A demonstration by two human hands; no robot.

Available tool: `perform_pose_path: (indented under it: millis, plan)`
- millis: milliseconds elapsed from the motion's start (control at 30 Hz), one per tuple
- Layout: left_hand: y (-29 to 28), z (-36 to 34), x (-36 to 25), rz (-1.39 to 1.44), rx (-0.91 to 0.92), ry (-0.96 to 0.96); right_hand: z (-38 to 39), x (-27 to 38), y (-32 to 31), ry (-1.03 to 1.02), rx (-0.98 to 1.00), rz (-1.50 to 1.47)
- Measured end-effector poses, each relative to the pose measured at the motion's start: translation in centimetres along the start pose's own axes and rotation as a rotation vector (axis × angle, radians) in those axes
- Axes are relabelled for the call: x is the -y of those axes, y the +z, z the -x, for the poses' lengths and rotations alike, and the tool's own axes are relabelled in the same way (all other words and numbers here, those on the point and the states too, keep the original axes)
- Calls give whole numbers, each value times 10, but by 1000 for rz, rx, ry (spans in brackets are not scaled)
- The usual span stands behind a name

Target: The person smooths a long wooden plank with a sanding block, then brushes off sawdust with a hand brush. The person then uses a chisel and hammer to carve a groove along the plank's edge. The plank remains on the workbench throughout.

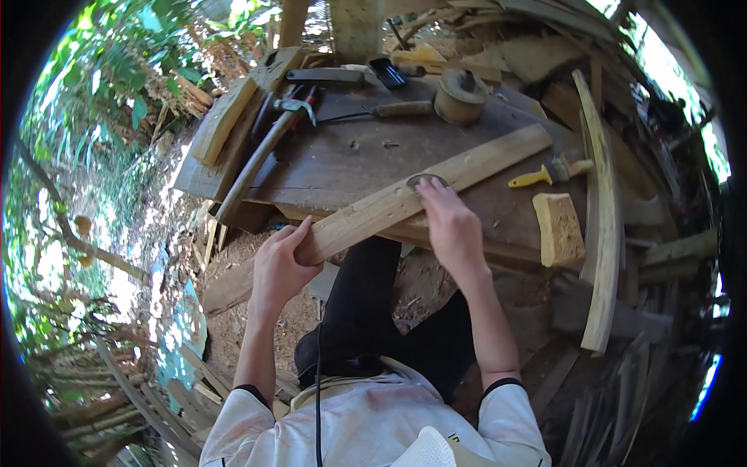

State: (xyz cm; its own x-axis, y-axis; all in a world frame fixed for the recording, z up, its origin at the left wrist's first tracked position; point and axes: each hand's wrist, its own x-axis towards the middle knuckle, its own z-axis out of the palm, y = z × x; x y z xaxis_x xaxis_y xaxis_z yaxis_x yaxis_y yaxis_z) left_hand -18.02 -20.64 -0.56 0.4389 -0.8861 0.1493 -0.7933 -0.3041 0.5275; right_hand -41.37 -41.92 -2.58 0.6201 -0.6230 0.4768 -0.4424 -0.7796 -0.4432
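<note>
A long pale wooden plank [490, 156] lies slanted across the front of the workbench [327, 152], its lower left end off the edge. My left hand [284, 265] is closed round that end. My right hand [451, 233] holds a small, dark, round flat object [420, 182] against the plank's upper face with bent fingers; part of it is hidden under them. A yellow-handled brush [529, 177] and a short rough wood block [559, 229] lie to the right of the plank.
A hammer [268, 144], a long-handled tool [401, 109], a grey bar [323, 76], a black object [385, 74] and a brown lidded pot [459, 101] sit on the bench. Wood strips [603, 272] stand along its right side. Foliage [109, 70] is at left.
</note>
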Motion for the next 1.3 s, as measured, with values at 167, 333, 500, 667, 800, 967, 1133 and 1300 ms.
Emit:
perform_pose_path:
  millis: [167, 333, 500, 667, 800, 967, 1133, 1300]
  plan:
    - [16, -14, -10, 69, -81, 85, -33, -49, -35, 46, -216, 130]
    - [32, -31, -16, -19, -187, 226, -21, -73, -20, 140, -139, 343]
    - [32, -45, -21, -72, -194, 291, -24, -75, -14, 230, -75, 399]
    - [14, -54, -10, 16, -273, 264, -22, -72, -17, 245, -61, 369]
    - [-33, -66, 16, -184, -481, -41, -21, -72, -20, 243, -69, 330]
    - [-68, -57, 59, -348, -294, -392, -21, -72, -17, 233, -94, 315]
    - [-62, -62, 67, -276, -209, -347, -21, -74, -18, 232, -111, 324]
    - [-47, -79, 70, -342, -160, -278, -20, -73, -18, 227, -119, 300]
